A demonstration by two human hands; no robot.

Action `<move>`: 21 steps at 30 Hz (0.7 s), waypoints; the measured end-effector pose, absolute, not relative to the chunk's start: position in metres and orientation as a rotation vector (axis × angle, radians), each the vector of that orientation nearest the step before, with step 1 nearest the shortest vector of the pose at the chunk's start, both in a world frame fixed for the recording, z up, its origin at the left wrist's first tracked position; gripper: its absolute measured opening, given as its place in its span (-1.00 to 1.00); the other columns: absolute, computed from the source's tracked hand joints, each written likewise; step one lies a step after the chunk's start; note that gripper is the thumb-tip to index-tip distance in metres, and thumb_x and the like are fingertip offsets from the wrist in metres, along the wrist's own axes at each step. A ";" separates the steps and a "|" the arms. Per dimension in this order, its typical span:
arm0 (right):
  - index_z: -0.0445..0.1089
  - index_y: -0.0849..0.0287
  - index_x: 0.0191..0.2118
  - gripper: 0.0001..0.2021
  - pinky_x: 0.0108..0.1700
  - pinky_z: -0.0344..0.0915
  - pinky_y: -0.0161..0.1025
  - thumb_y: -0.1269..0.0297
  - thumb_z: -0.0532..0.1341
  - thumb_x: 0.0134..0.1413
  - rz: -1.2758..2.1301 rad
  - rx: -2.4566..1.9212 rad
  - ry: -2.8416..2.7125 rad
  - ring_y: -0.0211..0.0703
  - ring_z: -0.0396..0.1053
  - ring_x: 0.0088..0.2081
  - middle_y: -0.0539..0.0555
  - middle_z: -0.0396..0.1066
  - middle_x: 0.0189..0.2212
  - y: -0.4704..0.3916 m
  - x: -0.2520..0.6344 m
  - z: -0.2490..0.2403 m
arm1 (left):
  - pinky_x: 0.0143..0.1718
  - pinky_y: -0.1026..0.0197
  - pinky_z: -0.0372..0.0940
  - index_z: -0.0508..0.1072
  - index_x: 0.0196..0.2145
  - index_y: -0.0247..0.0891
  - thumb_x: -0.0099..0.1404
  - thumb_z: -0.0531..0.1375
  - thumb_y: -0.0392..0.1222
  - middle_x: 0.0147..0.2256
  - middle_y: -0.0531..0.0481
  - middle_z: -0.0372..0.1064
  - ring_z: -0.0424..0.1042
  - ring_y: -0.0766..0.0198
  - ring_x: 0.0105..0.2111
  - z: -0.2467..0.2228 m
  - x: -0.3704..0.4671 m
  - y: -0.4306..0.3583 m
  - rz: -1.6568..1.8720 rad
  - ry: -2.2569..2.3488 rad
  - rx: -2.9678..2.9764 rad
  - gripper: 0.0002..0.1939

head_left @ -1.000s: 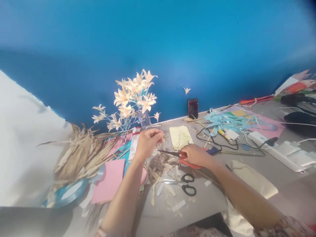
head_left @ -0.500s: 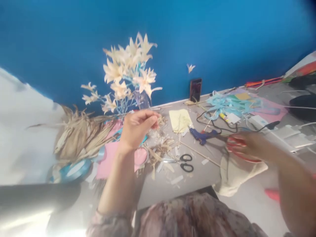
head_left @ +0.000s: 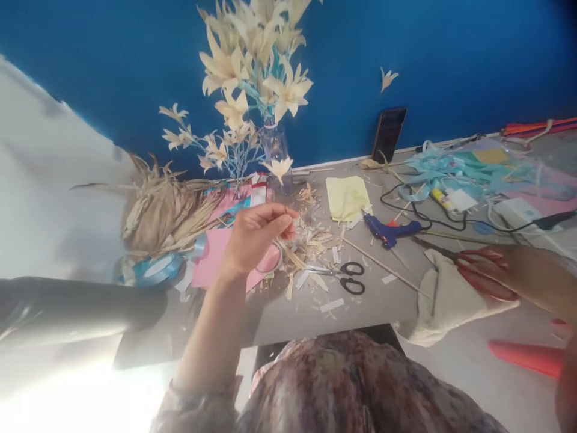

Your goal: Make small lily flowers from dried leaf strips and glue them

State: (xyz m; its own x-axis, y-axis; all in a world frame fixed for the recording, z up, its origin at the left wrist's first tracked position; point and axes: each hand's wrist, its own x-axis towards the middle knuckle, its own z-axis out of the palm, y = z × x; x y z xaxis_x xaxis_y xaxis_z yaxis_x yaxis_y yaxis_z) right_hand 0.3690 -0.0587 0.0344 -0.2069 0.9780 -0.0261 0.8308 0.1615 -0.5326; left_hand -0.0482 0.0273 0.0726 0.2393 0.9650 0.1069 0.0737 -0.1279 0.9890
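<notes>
My left hand [head_left: 256,237] is raised over the table with thumb and fingertips pinched together; whatever is between them is too small to make out. At the right, my right hand [head_left: 525,273] grips red-handled scissors [head_left: 484,258], their dark blades pointing left above a cream cloth [head_left: 455,300]. Left of those blades lies a blue glue gun [head_left: 390,230], its nozzle by a yellow cloth [head_left: 347,198]. Black-handled scissors [head_left: 351,278] rest among pale husk scraps [head_left: 315,240] near my left hand. A thin stick [head_left: 383,264] lies between the two pairs of scissors.
Pale husk flowers [head_left: 288,90] stand in a clear bottle [head_left: 276,144] against the blue wall. A phone [head_left: 388,135] leans there too. Dried husks [head_left: 153,210] and a blue ribbon roll [head_left: 157,269] lie left. Blue strips [head_left: 455,171], cables and a power strip occupy the right.
The view has tipped downward and shifted slightly left. My right hand with the red-handled scissors is farther right over the cream cloth. My left hand keeps its pinch.
</notes>
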 end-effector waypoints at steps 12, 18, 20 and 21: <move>0.51 0.11 -0.28 -0.88 -0.38 0.25 -0.31 0.27 0.21 0.16 0.775 -1.363 -2.094 -0.19 0.43 -0.41 0.02 0.55 -0.36 0.013 0.199 0.044 | -0.42 0.25 0.26 0.53 -0.51 -0.29 0.09 0.34 -0.20 -0.54 0.01 0.45 0.35 0.31 -0.53 0.040 -0.027 0.032 1.037 1.146 1.285 -0.89; 0.49 0.15 -0.40 -0.93 -0.42 0.24 -0.38 0.41 0.25 0.03 1.051 -1.266 -1.869 -0.24 0.39 -0.47 -0.04 0.49 -0.51 0.024 0.164 0.022 | -0.35 0.23 0.26 0.57 -0.55 -0.28 0.08 0.32 -0.21 -0.51 -0.03 0.46 0.38 0.24 -0.45 0.024 -0.015 0.027 1.008 1.189 1.326 -0.89; 0.48 0.16 -0.43 -0.92 -0.45 0.23 -0.38 0.40 0.25 0.04 1.063 -1.251 -1.828 -0.23 0.37 -0.48 -0.03 0.47 -0.54 0.026 0.166 0.010 | -0.33 0.21 0.27 0.57 -0.54 -0.28 0.08 0.32 -0.20 -0.51 -0.04 0.45 0.39 0.21 -0.43 0.018 -0.011 0.025 1.009 1.175 1.299 -0.88; 0.47 0.16 -0.44 -0.91 -0.45 0.24 -0.37 0.39 0.24 0.05 1.031 -1.240 -1.821 -0.23 0.38 -0.48 -0.03 0.47 -0.54 0.027 0.167 0.005 | -0.32 0.21 0.27 0.57 -0.52 -0.27 0.09 0.32 -0.20 -0.50 -0.03 0.45 0.39 0.20 -0.41 0.015 -0.009 0.025 1.017 1.172 1.299 -0.90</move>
